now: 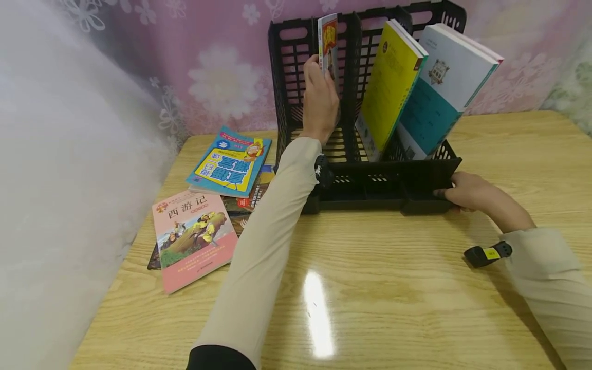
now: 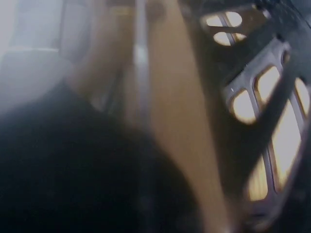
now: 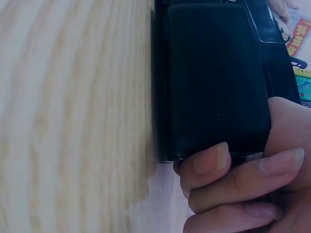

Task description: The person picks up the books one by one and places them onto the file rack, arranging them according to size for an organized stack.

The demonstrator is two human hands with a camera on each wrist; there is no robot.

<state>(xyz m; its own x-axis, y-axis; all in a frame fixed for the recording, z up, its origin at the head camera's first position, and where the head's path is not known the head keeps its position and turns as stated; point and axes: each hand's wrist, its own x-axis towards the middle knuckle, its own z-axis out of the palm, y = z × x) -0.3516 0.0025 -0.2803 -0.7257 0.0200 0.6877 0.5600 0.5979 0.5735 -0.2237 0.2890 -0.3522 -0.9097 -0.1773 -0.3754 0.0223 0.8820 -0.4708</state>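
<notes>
My left hand (image 1: 320, 105) holds a thin book (image 1: 330, 41) with a red and yellow title upright in the left compartment of a black plastic book rack (image 1: 361, 187). The left wrist view is too blurred to show the grip. At the rack's front right corner, my right hand (image 1: 481, 198) grips the edge, its fingers curled in the right wrist view around the end of a black box-like part (image 3: 218, 82). Further right in the rack, a yellow book (image 1: 388, 82) and a white and teal book (image 1: 437, 97) lean to the right.
On the wooden table (image 1: 370, 288), left of the rack, lie a blue book (image 1: 231, 162) and a pink book (image 1: 196, 239), with darker books (image 1: 259, 192) partly under them. A flowered pink cloth (image 1: 222, 77) hangs behind.
</notes>
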